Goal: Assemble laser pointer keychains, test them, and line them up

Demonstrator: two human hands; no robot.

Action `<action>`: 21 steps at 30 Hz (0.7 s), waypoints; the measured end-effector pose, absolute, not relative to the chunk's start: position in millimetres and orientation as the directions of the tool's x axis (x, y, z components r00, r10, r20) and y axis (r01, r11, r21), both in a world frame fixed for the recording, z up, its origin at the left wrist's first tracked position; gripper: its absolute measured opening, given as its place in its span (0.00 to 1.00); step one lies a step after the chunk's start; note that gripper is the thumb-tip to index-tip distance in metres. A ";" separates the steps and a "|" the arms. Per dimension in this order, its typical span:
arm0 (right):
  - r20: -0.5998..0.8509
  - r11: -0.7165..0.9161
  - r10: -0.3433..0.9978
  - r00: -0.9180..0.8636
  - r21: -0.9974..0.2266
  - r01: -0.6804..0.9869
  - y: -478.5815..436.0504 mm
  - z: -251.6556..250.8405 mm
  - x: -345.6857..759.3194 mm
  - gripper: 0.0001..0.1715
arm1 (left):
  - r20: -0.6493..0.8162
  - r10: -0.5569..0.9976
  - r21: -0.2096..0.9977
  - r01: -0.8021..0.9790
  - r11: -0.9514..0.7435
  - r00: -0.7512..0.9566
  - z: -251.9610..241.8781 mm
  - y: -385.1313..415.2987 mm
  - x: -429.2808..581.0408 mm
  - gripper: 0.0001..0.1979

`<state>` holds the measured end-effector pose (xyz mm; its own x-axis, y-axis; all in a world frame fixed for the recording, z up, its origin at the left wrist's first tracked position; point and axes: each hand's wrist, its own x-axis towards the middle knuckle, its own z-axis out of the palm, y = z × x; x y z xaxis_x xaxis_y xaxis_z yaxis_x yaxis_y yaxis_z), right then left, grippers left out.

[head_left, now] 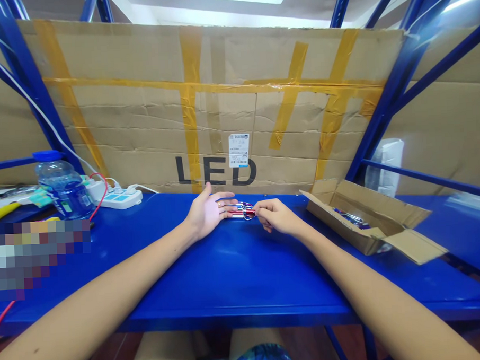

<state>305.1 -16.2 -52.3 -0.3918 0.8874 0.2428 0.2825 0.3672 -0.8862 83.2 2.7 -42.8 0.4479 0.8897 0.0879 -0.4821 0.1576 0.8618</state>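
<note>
A small bunch of red-and-silver metal cylinders on key rings lies on the blue metal table, between my hands. My right hand pinches the red end of the bunch between thumb and fingers. My left hand lies flat and open, its fingertips touching the far side of the bunch. Parts of the cylinders are hidden behind my fingers.
An open cardboard box holding similar small items stands at the right of the table. At the left are a plastic water bottle, a white power strip and a red cable. Taped cardboard and blue rack uprights stand behind.
</note>
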 end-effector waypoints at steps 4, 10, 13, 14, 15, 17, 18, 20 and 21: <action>0.236 0.382 0.887 -0.398 -0.858 0.343 -17.1 -50.7 305.7 0.10 | 0.084 0.887 0.869 -0.469 0.158 0.454 -43.4 2.4 83.4 0.34; 0.234 0.387 0.886 -0.401 -0.848 0.361 -17.7 -50.4 305.7 0.10 | 0.094 0.876 0.876 -0.457 0.153 0.473 -45.0 2.7 84.3 0.34; 0.229 0.384 0.886 -0.402 -0.849 0.364 -17.2 -51.5 305.5 0.09 | 0.096 0.872 0.881 -0.450 0.150 0.479 -46.3 3.2 84.8 0.33; 0.228 0.385 0.886 -0.404 -0.848 0.364 -16.9 -51.8 305.5 0.09 | 0.095 0.871 0.882 -0.447 0.151 0.482 -46.6 3.3 84.9 0.33; 0.228 0.386 0.885 -0.407 -0.847 0.365 -16.8 -51.9 305.6 0.09 | 0.095 0.870 0.883 -0.444 0.151 0.483 -46.7 3.3 85.0 0.33; 0.230 0.391 0.881 -0.413 -0.845 0.365 -16.9 -51.6 305.6 0.10 | 0.095 0.867 0.884 -0.441 0.152 0.488 -46.9 3.1 85.0 0.33; 0.232 0.395 0.880 -0.415 -0.842 0.368 -17.2 -51.1 305.5 0.10 | 0.097 0.865 0.884 -0.441 0.152 0.492 -46.9 2.8 85.1 0.33; 0.232 0.402 0.878 -0.420 -0.833 0.381 -18.2 -49.7 305.2 0.10 | 0.101 0.860 0.883 -0.443 0.154 0.500 -46.8 2.3 85.3 0.33; 0.230 0.404 0.877 -0.422 -0.829 0.386 -18.9 -48.9 304.9 0.10 | 0.101 0.858 0.883 -0.443 0.157 0.504 -46.7 1.9 85.5 0.33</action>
<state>304.9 -18.9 -48.9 -0.4223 0.8767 0.2301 0.3860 0.4037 -0.8295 85.5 1.9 -46.7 0.5044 0.8575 0.1012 -0.4433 0.1566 0.8826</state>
